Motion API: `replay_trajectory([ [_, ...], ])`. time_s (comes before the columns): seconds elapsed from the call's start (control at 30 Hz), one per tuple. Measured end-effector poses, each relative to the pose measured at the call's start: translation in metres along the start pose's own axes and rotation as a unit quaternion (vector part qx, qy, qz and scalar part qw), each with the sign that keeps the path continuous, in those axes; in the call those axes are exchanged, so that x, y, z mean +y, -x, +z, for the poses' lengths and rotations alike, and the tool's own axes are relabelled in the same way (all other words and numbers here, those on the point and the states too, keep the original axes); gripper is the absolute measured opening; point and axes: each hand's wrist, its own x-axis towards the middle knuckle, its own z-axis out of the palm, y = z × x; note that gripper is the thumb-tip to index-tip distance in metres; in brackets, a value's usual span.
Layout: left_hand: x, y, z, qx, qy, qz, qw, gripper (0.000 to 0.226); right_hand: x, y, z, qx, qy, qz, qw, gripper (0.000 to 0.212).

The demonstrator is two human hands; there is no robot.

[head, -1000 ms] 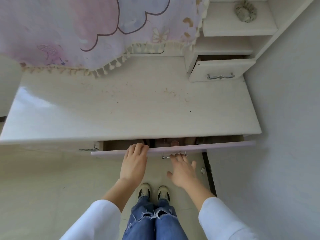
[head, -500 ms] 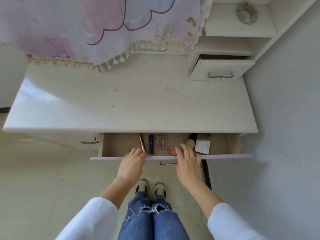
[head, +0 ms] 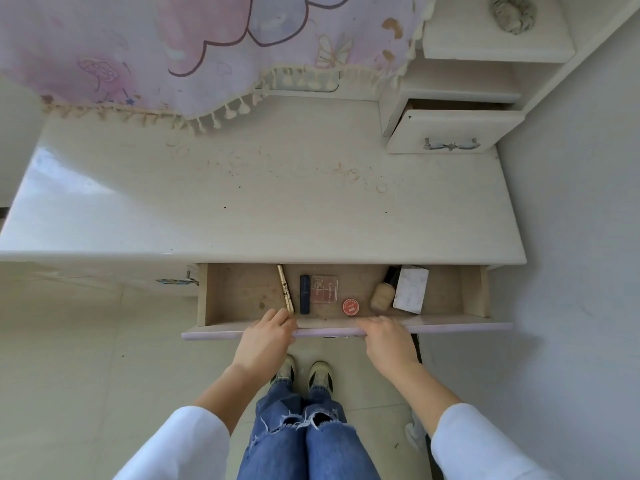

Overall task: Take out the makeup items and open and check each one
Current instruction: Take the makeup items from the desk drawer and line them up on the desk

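Hands grip the front panel of the pulled-out drawer (head: 446,326): the left hand (head: 265,337) is curled over the lavender top edge with its fingers hooked inside, and the right hand (head: 388,339) lies over the same edge a little way to its right, fingers bent down across it. Neither hand has hold of any makeup. Just beyond the left hand's fingertips lies a slim gold tube (head: 285,288), its near end almost touching them, and beside that a dark blue stick (head: 304,294). Between the two hands and farther in sits a square pink palette (head: 324,289). Just beyond the right hand's fingers is a small round red pot (head: 350,306), then a beige foundation bottle (head: 382,292) with a black cap, lying tilted, and to the outer side of the right hand a white marbled compact (head: 410,289) touching the bottle. Well beyond both hands stretches the pale bench (head: 263,202), with a fringed pink cloth (head: 173,46) hanging over its far edge and a small drawer (head: 450,133) ajar at the far right.
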Motion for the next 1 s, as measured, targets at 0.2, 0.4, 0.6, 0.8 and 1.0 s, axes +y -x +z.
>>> replay_trajectory([
  [0.2, -0.004, 0.0, 0.002, -0.004, 0.114, -0.054, 0.992, 0.021, 0.0, -0.008, -0.012, -0.064, -0.135, 0.036, 0.988, 0.043],
  [0.4, -0.004, -0.035, 0.005, -0.01, 0.301, -0.271, 0.914, 0.045, -0.013, -0.047, -0.016, -0.048, -0.265, 0.139, 0.953, 0.027],
  [0.6, -0.013, -0.088, 0.037, -0.075, 0.264, -0.377, 0.884, 0.072, -0.017, -0.096, 0.012, -0.099, -0.063, 0.144, 0.983, 0.03],
  [0.8, -0.018, -0.108, 0.047, -0.097, 0.26, -0.37, 0.886, 0.069, -0.018, -0.103, 0.012, -0.063, -0.054, 0.146, 0.986, 0.032],
  [1.0, -0.021, -0.104, 0.046, -0.105, 0.295, -0.37, 0.875, 0.026, -0.032, -0.116, 0.007, -0.026, -0.143, 0.074, 0.987, 0.032],
])
